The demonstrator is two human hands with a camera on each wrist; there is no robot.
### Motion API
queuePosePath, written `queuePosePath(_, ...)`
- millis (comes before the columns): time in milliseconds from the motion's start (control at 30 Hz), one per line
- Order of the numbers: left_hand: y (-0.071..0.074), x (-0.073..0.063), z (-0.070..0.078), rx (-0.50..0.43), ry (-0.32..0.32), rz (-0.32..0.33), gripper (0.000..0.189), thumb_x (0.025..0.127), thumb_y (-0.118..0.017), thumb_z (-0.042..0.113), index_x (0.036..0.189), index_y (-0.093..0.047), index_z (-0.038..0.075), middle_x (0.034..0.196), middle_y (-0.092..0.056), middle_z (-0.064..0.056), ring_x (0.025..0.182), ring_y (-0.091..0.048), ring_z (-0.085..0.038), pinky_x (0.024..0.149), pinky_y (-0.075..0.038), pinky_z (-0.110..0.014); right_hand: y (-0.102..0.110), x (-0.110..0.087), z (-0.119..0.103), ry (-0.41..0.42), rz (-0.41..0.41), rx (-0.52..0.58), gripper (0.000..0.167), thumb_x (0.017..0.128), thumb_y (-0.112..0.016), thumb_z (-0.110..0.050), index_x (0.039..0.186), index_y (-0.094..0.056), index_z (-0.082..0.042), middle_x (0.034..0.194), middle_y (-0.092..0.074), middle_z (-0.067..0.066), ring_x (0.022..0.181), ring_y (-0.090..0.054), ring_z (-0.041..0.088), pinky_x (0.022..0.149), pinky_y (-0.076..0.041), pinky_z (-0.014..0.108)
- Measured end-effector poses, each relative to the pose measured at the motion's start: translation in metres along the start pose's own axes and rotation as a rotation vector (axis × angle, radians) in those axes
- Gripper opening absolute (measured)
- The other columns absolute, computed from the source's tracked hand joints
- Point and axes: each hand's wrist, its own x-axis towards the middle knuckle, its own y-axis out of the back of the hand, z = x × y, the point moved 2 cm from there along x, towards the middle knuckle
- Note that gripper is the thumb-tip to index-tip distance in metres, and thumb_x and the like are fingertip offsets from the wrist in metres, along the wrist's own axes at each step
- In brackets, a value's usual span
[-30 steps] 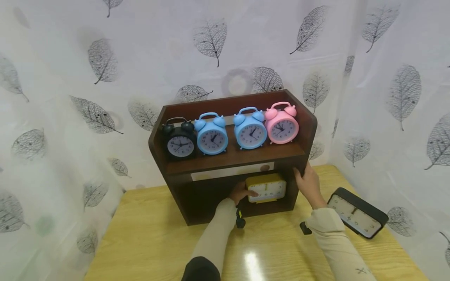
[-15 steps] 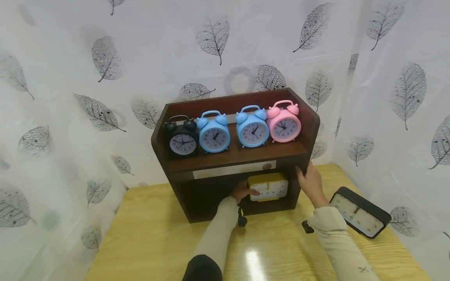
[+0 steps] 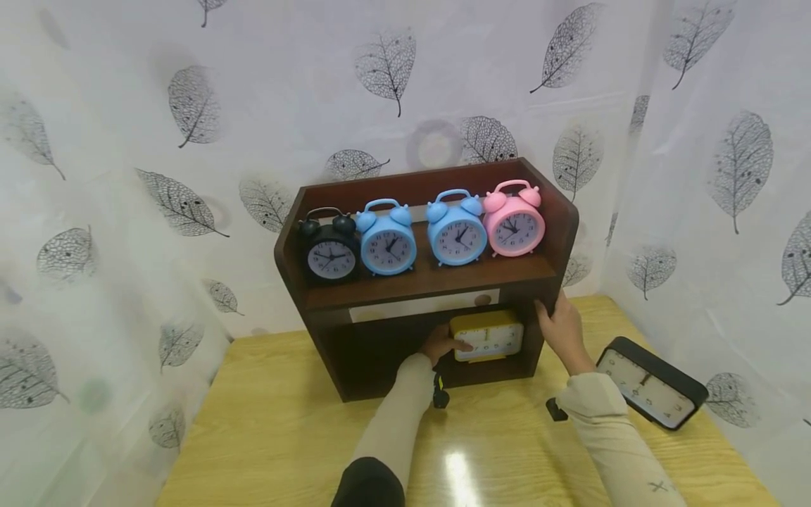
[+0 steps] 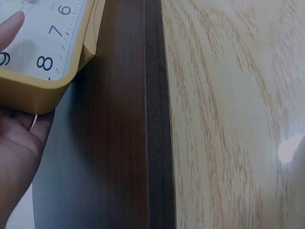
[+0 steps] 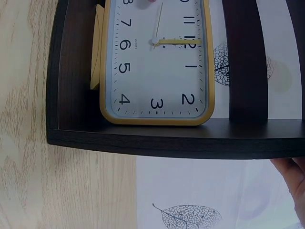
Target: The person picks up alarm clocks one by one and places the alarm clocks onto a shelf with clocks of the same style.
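A yellow rectangular clock [image 3: 491, 338] stands upright in the lower compartment of a dark brown wooden shelf [image 3: 431, 287]. My left hand [image 3: 438, 343] grips its left end, thumb over the white dial and fingers behind the case, as the left wrist view shows. In the right wrist view the clock's other end is right at the inner face of the shelf's right side panel. My right hand [image 3: 562, 334] holds that side panel from outside, just under the upper board's level; part of its fingers is hidden behind the panel.
On the upper board stand a black twin-bell alarm clock [image 3: 331, 257], two blue ones [image 3: 388, 250] and a pink one [image 3: 514, 229]. A black rectangular clock [image 3: 649, 387] leans back on the wooden table [image 3: 272, 436] at the right. A leaf-patterned curtain [image 3: 266, 91] hangs behind.
The yellow clock, still in my left hand, has shifted slightly right toward the side panel. The head view has drifted a little. My right hand keeps its hold on the shelf.
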Motion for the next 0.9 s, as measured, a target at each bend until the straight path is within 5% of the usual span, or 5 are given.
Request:
queuePosePath(167, -0.001, -0.016, 0.021, -0.02, -0.019, -0.022, 0.042, 0.077, -0.069, -0.002, 0.118, -0.062, 0.001, 0.12, -0.064, -0.017, 0.11, -0.062, -0.03, 0.099, -0.045, -0.041, 0.001, 0.0, -0.001, -0.001, -0.011, -0.005, 0.039, 0.089, -0.055, -0.009, 0.117, -0.045, 0.015, 0.101, -0.055, 0.045, 0.09, -0.053, 0.061, 0.078, -0.04, 0.065)
queuePosePath(333, 0.0, -0.02, 0.026, -0.035, -0.017, -0.033, 0.042, 0.077, -0.069, -0.003, 0.118, -0.062, 0.001, 0.12, -0.064, -0.017, 0.11, -0.062, -0.029, 0.099, -0.046, -0.039, 0.002, 0.0, -0.002, -0.002, -0.02, -0.01, 0.04, 0.089, -0.055, -0.009, 0.118, -0.045, 0.016, 0.101, -0.055, 0.045, 0.09, -0.053, 0.061, 0.077, -0.04, 0.065)
queuePosePath(900, -0.003, 0.014, -0.009, -0.079, -0.066, -0.024, 0.046, 0.074, -0.074, -0.004, 0.117, -0.06, 0.004, 0.114, -0.067, -0.014, 0.1, -0.066, -0.021, 0.091, -0.05, -0.035, 0.001, 0.0, -0.002, -0.029, -0.037, 0.0, 0.04, 0.09, -0.055, -0.011, 0.119, -0.044, 0.015, 0.104, -0.054, 0.045, 0.093, -0.052, 0.061, 0.08, -0.04, 0.065)
